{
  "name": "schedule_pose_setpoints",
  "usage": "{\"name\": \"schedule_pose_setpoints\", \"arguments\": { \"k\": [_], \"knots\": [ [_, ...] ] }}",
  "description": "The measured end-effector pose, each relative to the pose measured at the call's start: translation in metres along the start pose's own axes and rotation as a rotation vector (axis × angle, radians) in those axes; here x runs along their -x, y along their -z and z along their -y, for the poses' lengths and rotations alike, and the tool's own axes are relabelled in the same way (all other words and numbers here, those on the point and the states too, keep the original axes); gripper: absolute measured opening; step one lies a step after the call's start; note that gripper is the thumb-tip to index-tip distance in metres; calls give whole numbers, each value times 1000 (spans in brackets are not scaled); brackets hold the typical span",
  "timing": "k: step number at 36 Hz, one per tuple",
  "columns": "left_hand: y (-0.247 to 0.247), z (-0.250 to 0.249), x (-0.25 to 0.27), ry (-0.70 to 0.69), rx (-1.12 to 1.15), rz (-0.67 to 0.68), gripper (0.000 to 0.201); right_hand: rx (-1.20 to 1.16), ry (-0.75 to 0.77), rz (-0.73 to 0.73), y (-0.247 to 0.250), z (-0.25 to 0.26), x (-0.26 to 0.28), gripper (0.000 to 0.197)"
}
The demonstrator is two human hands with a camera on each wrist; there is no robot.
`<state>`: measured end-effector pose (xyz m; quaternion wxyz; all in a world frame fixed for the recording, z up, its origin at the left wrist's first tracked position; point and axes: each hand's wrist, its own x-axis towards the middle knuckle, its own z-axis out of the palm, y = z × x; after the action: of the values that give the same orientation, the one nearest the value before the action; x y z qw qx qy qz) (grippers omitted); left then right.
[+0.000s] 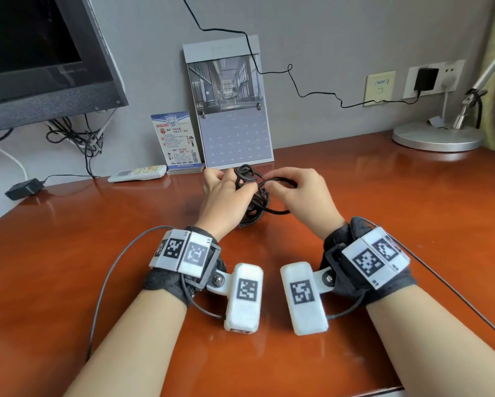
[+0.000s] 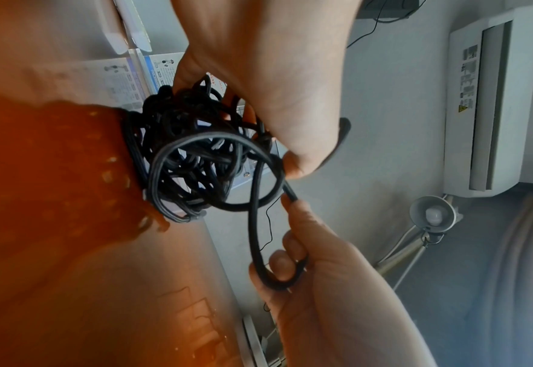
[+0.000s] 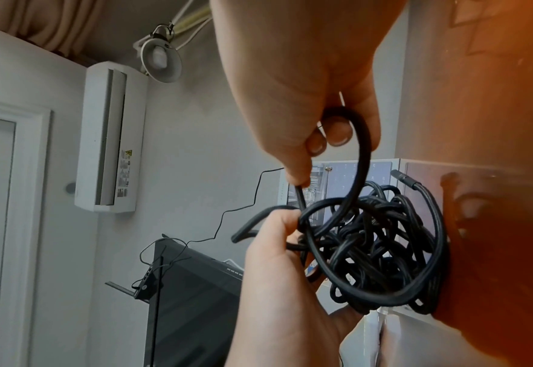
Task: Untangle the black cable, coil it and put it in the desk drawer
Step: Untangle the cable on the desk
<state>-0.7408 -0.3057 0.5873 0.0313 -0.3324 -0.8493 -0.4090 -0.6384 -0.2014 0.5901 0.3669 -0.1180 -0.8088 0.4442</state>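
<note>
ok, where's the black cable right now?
In the head view the black cable is a tangled bundle at mid-desk, just in front of the wall calendar, held between the left hand and right hand.

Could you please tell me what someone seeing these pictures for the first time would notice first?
The knotted ball of black cable at the middle of the glossy red-brown wooden desk, gripped by the left hand while the right hand pinches a loop drawn from it. Behind them a grey wall calendar leans upright against the wall.
</note>
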Motion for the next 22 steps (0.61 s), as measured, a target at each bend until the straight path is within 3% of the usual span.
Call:
{"name": "schedule_pose_setpoints", "arguments": {
  "k": [3,7,10,13,15,18,20,22],
  "knots": [
    [1,2,0,2,-12,7,49,32,-24,-89,1,-4,-3,11],
    [2,0,0,19,-24,5,48,-160,-287,-279,9,-13,-11,19],
    [2,-4,2,25,-52,8,46,-199,-380,-310,12,-13,-11,20],
    [1,-4,4,20,-74,-1,32,68,-221,-283,10,-10,-8,18],
    [1,-3,5,15,-98,0,22,210,-79,-250,10,-6,-5,27],
    [0,-5,6,15,-104,0,17,321,108,-78,9,-2,0,39],
    [0,-7,6,16,-102,-5,18,405,168,37,6,-1,1,35],
    [1,-8,7,18,-110,-7,17,445,160,52,5,-1,0,25]
  ]
}}
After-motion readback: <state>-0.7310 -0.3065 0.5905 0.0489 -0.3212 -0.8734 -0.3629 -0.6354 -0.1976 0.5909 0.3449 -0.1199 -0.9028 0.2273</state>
